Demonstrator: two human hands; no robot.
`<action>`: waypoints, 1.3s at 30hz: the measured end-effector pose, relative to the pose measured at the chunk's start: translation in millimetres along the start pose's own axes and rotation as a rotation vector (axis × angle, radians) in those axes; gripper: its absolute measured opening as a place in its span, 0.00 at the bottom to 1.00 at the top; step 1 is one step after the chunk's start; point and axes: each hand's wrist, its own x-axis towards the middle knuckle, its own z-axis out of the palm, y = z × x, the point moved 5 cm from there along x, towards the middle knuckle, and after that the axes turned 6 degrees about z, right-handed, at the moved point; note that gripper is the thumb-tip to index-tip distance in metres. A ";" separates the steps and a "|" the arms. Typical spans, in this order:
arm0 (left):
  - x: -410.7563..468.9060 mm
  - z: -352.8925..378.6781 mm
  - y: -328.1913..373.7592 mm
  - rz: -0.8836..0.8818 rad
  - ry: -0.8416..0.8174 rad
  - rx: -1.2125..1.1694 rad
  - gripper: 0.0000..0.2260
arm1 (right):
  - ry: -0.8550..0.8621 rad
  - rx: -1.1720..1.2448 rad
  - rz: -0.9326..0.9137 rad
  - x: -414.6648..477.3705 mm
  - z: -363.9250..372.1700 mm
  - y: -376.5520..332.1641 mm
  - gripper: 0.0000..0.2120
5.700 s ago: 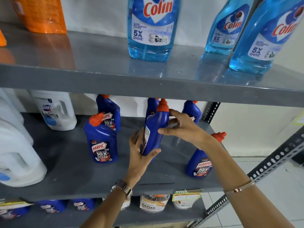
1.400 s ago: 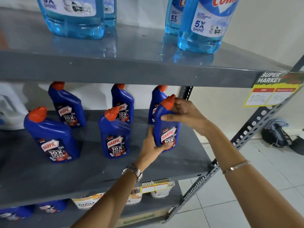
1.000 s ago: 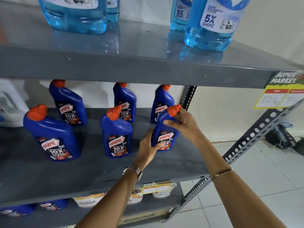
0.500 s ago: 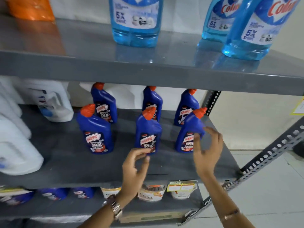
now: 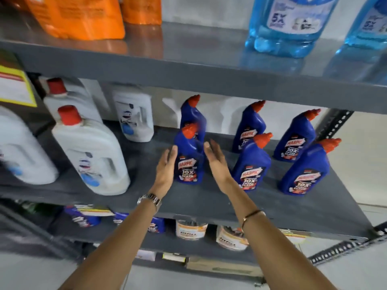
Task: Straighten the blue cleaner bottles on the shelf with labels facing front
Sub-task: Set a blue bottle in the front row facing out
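Both the left hand (image 5: 166, 167) and right hand (image 5: 216, 164), grips wide, flank an upright dark-blue red-capped plastic bottle (image 5: 189, 158) at the grey metal shelf's (image 5: 209, 200) 12 o'clock.

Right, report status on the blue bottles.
Left hand and right hand open, flanking front-left blue bottle. Its label faces front. Nothing in the way.
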 end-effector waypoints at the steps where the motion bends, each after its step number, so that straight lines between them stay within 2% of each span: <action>1: 1.4 -1.2 -4.2 -0.025 -0.032 0.001 0.13 | -0.047 0.020 0.025 4.1 5.0 1.8 0.21; 3: 3.5 -3.8 -10.1 -0.044 -0.050 -0.004 0.14 | -0.076 0.028 0.033 9.5 10.3 5.5 0.19; 7: 5.4 -9.7 -11.1 -0.066 -0.080 0.012 0.18 | -0.030 0.016 0.022 10.9 11.2 11.4 0.13; 11: 3.9 -15.7 -12.2 -0.097 -0.127 0.032 0.18 | -0.038 0.006 -0.007 5.6 13.5 10.5 0.06; 16: -1.7 -19.5 -17.0 -0.100 -0.132 0.025 0.14 | -0.076 0.020 -0.012 -2.1 16.7 16.5 0.10; 18: -29.2 -25.7 -1.7 -0.073 -0.195 0.006 0.15 | -0.038 0.029 -0.029 -41.0 15.2 6.8 0.09; 23: -35.9 -25.1 -8.9 -0.103 -0.187 0.018 0.20 | -0.034 0.012 -0.010 -46.1 14.2 17.8 0.05; 35: -43.4 -25.6 -11.2 -0.096 -0.190 -0.006 0.17 | -0.012 0.066 -0.008 -58.2 16.9 16.8 0.04; 39: -44.0 -24.7 -10.3 -0.112 -0.174 0.001 0.18 | -0.005 0.083 -0.007 -59.8 17.9 17.8 0.08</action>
